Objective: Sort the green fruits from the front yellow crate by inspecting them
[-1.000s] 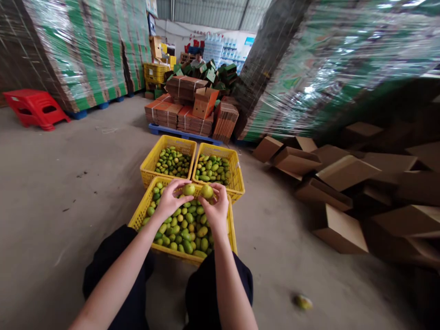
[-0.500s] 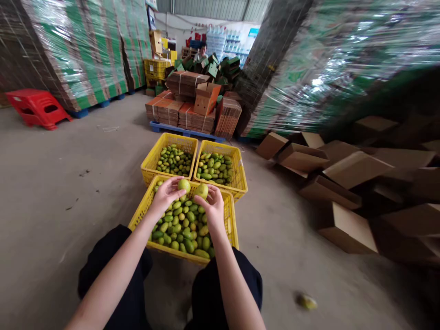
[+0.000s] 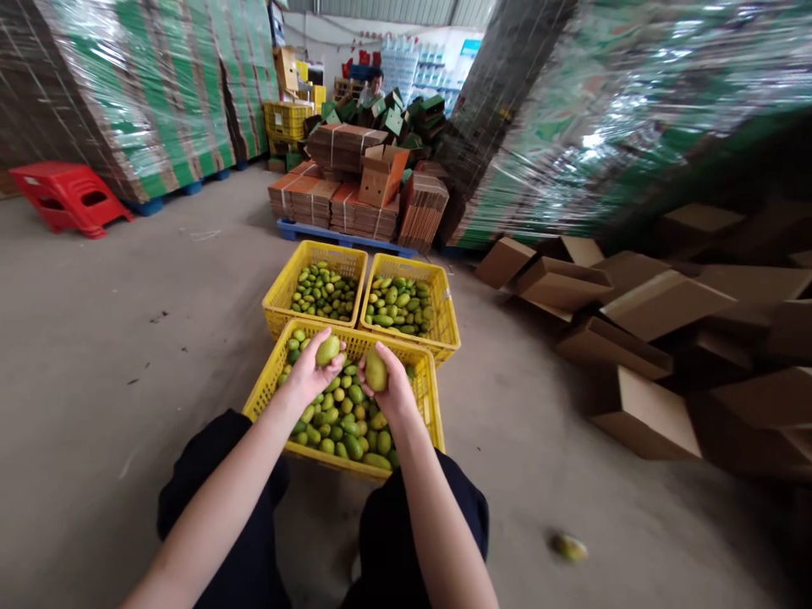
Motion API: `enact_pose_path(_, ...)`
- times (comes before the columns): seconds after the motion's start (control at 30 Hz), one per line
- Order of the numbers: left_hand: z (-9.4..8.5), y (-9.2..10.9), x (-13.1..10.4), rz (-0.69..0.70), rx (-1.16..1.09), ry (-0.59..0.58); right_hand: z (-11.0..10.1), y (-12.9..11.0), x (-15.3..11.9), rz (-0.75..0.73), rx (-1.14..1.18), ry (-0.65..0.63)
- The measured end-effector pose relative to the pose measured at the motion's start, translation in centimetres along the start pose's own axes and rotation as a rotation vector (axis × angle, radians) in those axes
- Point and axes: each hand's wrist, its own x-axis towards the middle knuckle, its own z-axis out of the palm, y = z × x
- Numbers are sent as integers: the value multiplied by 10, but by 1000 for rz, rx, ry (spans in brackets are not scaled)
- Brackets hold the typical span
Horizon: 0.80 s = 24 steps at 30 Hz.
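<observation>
My left hand [image 3: 309, 372] grips a green mango [image 3: 327, 350], its fingers curled around the fruit. A yellowish-green mango [image 3: 376, 370] is held in my right hand [image 3: 396, 382], between thumb and fingers. Both hands are raised over the near yellow crate [image 3: 261, 382], which is filled with several green and yellowish mangoes [image 3: 342, 414]. Just beyond it, touching or nearly so, stand two more yellow crates: the far left crate [image 3: 279, 303] with smaller green fruit and the far right crate [image 3: 446, 315] with larger green mangoes.
Flattened cartons [image 3: 304, 199] are stacked on a blue pallet [image 3: 346, 238] ahead. Open cardboard boxes [image 3: 656, 410] lie heaped at right. A red stool [image 3: 69, 196] stands left, near wrapped pallet loads [image 3: 158, 93]. One mango [image 3: 569, 547] lies on the floor. A person [image 3: 373, 89] is at the back.
Both hands have turned the mangoes, which now show their longer sides. My left hand has shifted slightly left with its mango; the right fruit sits lower. The view has moved slightly.
</observation>
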Motion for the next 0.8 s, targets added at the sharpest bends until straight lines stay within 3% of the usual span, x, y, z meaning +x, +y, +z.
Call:
enact_pose_path(0.23,-9,2,2,-88,3,77,-1,17,6,173,29,239)
enact_pose_path(0.4,-10,3,2,-58,-27,131,-5,17,8,376,206,192)
enact_pose_path(0.57,-6,7,-1,-134,-85,142,-7,12,5,342,259,178)
enact_pose_path(0.67,-8,5,1,-112,-33,116,-9,12,5,325,233,167)
enact_pose_path(0.73,-13,0,5,-45,116,97,-12,14,5,278,163,157)
enact_pose_path(0.8,-19,-6,9,108,387,102,-15,18,5,154,20,167)
